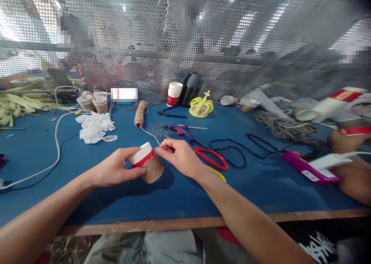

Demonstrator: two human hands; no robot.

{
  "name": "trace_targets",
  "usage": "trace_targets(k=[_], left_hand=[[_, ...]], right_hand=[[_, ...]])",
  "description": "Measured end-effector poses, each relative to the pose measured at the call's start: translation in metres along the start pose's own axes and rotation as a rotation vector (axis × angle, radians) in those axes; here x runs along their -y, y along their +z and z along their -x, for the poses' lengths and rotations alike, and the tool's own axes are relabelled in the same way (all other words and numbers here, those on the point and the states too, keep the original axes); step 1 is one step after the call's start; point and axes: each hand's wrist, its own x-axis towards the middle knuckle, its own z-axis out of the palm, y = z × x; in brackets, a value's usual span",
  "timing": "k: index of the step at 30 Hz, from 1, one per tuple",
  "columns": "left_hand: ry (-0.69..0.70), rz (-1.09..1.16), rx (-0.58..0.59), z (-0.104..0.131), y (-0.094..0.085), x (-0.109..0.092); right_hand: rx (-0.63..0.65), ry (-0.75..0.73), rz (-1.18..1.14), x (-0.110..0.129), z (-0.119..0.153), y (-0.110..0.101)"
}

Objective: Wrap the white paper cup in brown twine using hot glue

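My left hand [120,166] grips a paper cup [142,154] by its white upper part. The cup is tilted, with a red band and brown twine [153,169] wound round its lower half. Beside it, my right hand [178,155] pinches a strand of twine between thumb and fingers. That strand runs back to a twine roll [140,114] lying on the table. Just beyond my right hand lies a blue glue gun [179,130] with an orange-red trigger. Red-handled scissors or a red loop [211,158] sits partly behind my right forearm.
White gloves [95,126] and twine-covered cups [100,103] stand left, near a white cable [59,140]. Behind are stacked cups [174,93], a dark jug [191,88], pliers [171,112] and a yellow crown [201,107]. A purple power strip [307,168] and another person's hand [348,144] are right.
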Motion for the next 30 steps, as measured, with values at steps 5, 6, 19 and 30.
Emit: trace_targets(k=[5,6,19,30], left_hand=[[-0.007,0.035,0.000,0.0008,0.0006,0.0021],[-0.008,0.044,-0.001,0.0008,0.0007,0.0025],[0.002,0.048,-0.023,0.0010,-0.0006,0.0015],[0.036,0.091,-0.083,-0.0010,-0.0014,0.0034]], right_hand=[[0.005,-0.010,0.012,-0.0020,-0.0002,0.0019],[0.005,-0.014,0.014,-0.0025,-0.0003,0.0024],[0.000,-0.021,-0.066,-0.0024,0.0012,0.0075],[-0.117,0.063,-0.189,-0.0075,-0.0019,0.0069]])
